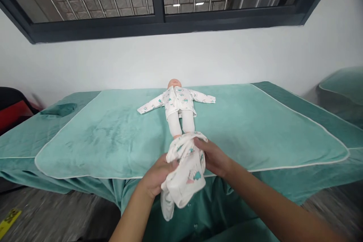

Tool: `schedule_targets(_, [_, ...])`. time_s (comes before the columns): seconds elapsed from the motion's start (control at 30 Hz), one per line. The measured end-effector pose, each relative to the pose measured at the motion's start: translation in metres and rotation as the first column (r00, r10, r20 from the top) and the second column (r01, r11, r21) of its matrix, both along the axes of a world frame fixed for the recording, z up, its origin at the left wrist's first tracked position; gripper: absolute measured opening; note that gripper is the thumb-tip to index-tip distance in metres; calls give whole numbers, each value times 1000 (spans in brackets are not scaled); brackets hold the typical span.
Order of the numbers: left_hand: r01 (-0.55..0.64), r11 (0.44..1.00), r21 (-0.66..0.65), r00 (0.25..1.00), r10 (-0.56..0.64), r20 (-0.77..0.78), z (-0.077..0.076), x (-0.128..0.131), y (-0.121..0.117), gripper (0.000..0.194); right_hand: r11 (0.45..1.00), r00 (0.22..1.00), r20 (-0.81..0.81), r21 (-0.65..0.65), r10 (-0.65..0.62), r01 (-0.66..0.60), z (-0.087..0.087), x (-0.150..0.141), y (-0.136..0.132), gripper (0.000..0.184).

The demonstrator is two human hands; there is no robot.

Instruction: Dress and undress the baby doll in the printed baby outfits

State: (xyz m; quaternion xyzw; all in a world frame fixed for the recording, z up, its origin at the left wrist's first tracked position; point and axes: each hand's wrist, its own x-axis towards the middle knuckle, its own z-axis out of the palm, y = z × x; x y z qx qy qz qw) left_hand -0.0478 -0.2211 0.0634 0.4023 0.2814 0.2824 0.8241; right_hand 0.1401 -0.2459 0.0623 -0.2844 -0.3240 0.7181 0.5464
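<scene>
Gripping the left side of one bunched, printed garment [187,174], the left hand [157,176] lays its thumb on top, its fingers curled underneath and mostly hidden. One doll [188,121] lies face up on one green blanket [113,132], its long axis running head toward the wall [181,56], two legs toward the hands; its one shirt [178,100] spreads two sleeves sideways. The garment hangs before the doll's feet (whether they touch cannot be told), its long axis sloping downward toward the viewer. Rightmost, the right hand [214,155] pinches the upper edge, fingers closed behind the cloth.
</scene>
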Motion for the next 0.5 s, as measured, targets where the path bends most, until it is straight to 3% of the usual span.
schedule_targets(0.07, [96, 995, -12, 995, -96, 15, -10, -6, -4, 66, 998, 996, -77, -40, 42, -45, -11, -5, -12, 49])
schedule_targets(0.23, [-155, 987, -48, 987, 156, 25, -25, -1, -13, 57, 984, 991, 8, -119, 131, -129, -46, -23, -50, 48])
schedule_targets(0.37, [-153, 984, -93, 988, 149, -50, -25, 10, -18, 54, 970, 967, 100, -84, 236, -228, -64, -19, -60, 47])
schedule_targets(0.43, [-167, 984, -62, 980, 160, -115, -19, 14, -17, 53, 987, 969, 189, -67, 158, -148, -63, -7, -52, 43])
schedule_targets(0.5, [-171, 985, 25, 966, 172, -194, -8, 18, -11, 49, 998, 951, 310, -52, -11, 29, -59, 6, -37, 41])
